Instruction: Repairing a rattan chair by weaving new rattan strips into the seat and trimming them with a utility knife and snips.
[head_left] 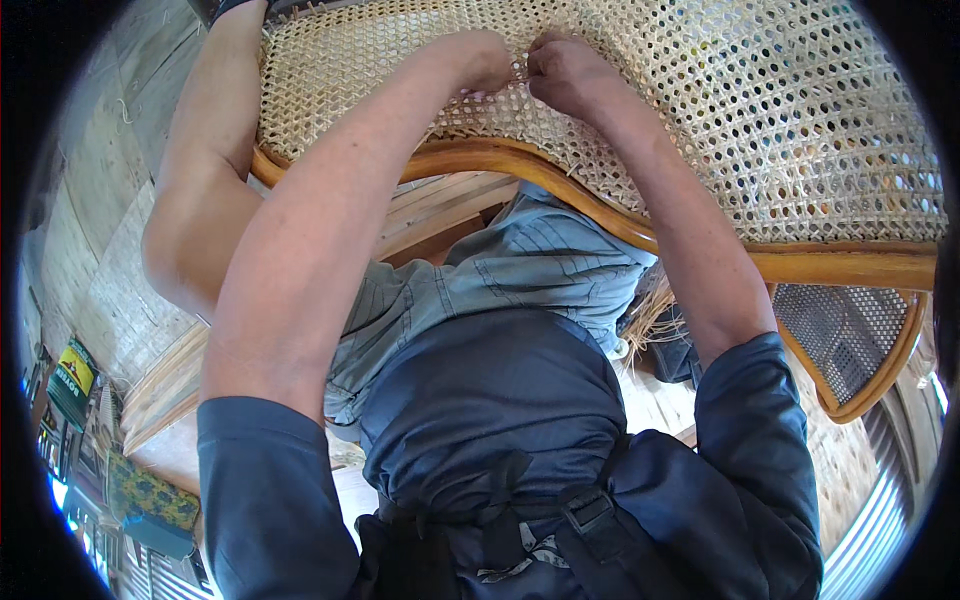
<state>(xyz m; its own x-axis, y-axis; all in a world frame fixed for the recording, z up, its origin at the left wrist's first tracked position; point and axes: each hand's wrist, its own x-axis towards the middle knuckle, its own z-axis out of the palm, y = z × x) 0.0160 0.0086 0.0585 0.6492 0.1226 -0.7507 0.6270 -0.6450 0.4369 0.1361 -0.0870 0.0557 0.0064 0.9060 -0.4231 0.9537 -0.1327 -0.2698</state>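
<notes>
A woven cane panel (760, 110) with an open hexagon mesh fills the top of the view, set in a curved wooden frame (560, 180). My left hand (487, 62) rests on the weave near its middle, fingers curled and pinching a thin cane strand (522, 72). My right hand (565, 70) is beside it, almost touching, fingers closed on the same spot of the weave. Both forearms reach up from the lower edge over my lap.
My bent knee (190, 230) props the frame at left. A second caned wooden frame (850, 340) sits below right. Loose cane strands (655, 320) lie beside my hip. A wooden plank floor (100, 200) and a patterned cushion (150, 500) are at left.
</notes>
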